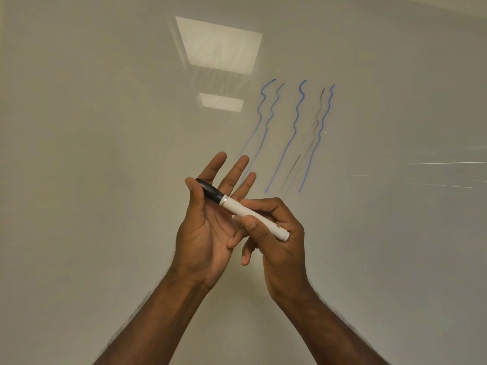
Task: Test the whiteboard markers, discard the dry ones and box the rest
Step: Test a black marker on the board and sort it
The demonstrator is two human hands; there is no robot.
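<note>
A: What fills the view?

B: The whiteboard (105,127), edge to edge. Two pale rectangles of ceiling-light reflection (220,44) sit high on it, and to their right run four wavy blue lines (296,122) with one faint grey-brown line (315,122) between the last two.

A: And the hands?

B: Both are raised in front of the board, low and central. The left hand (203,230) has its palm toward the camera, three fingers straight and spread, while thumb and forefinger pinch the black cap (209,190). The right hand (276,233) grips the white barrel between thumb and curled fingers.

A: So where is the marker?

B: The marker (243,210) lies slantwise between the two hands, cap end up and left, flat tail end poking out lower right of the right hand's grasp. The cap looks seated on the barrel, though a slight gap could be hidden at the silver ring (224,200).
</note>
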